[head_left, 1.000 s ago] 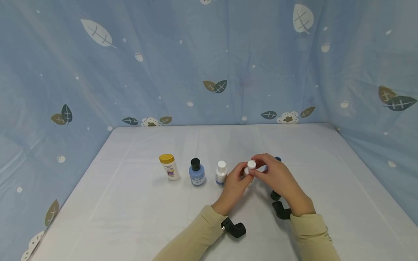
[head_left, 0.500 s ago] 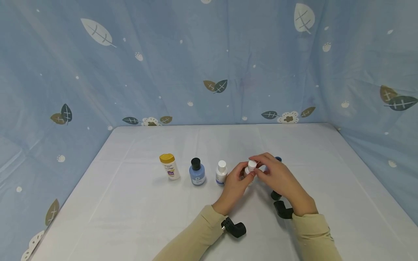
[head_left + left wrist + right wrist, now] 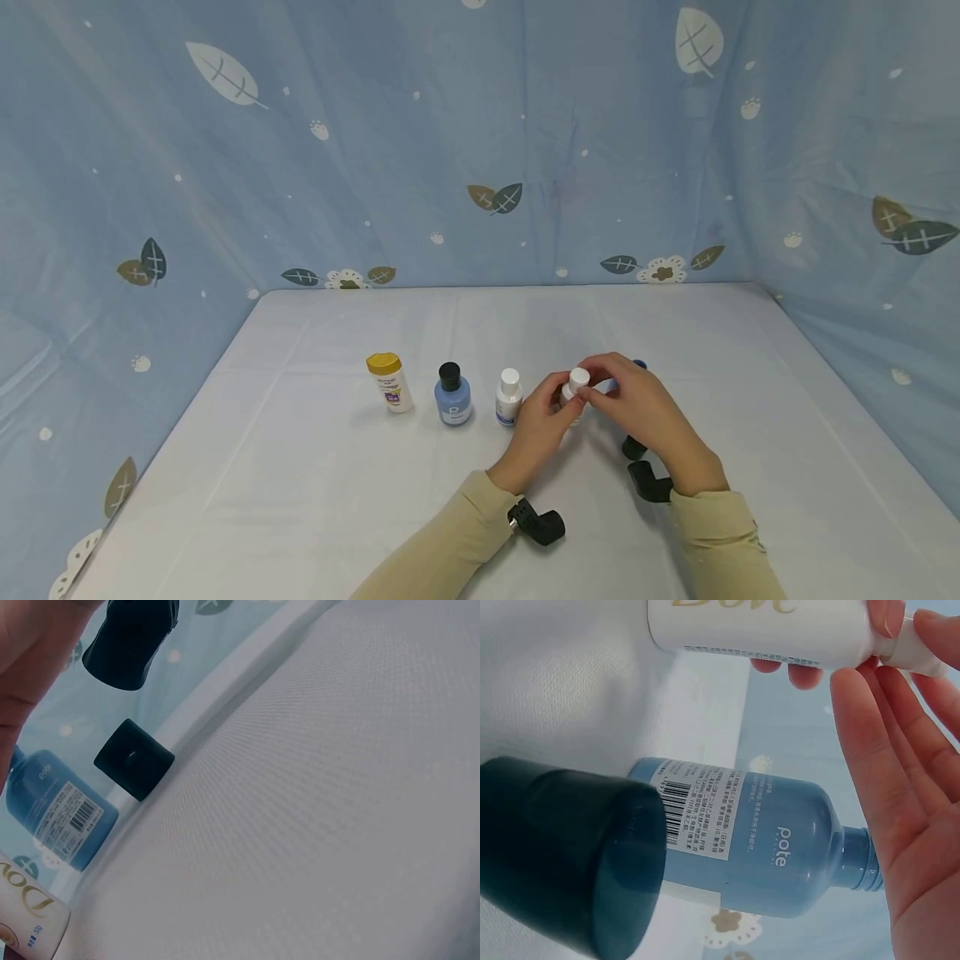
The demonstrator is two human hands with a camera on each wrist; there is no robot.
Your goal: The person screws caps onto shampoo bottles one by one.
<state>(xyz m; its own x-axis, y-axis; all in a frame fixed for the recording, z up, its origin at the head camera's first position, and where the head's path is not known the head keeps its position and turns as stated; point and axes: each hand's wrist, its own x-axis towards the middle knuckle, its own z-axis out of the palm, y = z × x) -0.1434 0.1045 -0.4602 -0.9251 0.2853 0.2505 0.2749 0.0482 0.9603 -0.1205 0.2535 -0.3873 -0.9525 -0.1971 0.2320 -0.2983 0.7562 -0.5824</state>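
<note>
My left hand grips the body of a white Dove pump-size bottle, which stands upright on the table. At its top, the thumb and fingertips of my right hand pinch the small white cap, which sits on the bottle's neck. Just behind the right hand is a blue "pote" bottle with a bare threaded neck. A loose dark cap rests on the table near that bottle, below my right hand in the head view.
To the left stand a second white bottle, a blue bottle with a black cap and a white bottle with a yellow cap. A blue leaf-print curtain hangs behind the white table.
My right fingertips have spread slightly on the white cap and come together round it again. The left hand and the bottle have stayed in place.
</note>
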